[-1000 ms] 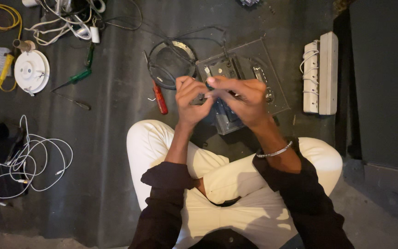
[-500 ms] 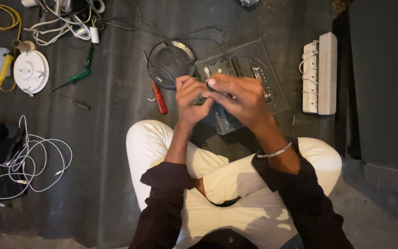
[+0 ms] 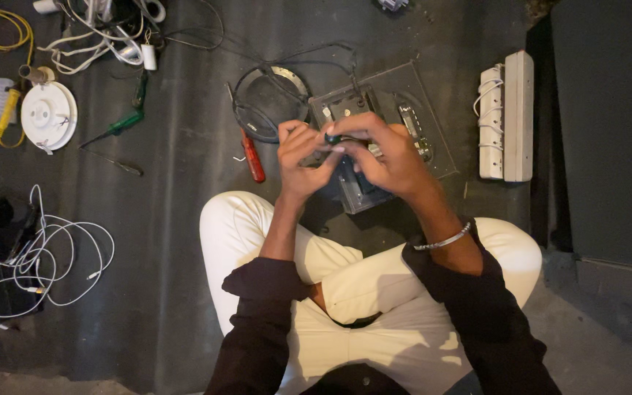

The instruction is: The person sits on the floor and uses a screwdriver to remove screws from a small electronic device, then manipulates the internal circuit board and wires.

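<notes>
Left hand (image 3: 301,157), right hand (image 3: 385,153), pinching small dark part (image 3: 332,138), above opened device (image 3: 374,146)

Beside me on the grey mat lie a red-handled screwdriver (image 3: 251,159), a green-handled screwdriver (image 3: 117,129), a white round fixture (image 3: 48,115) and 2 white power strips (image 3: 506,115).
</notes>
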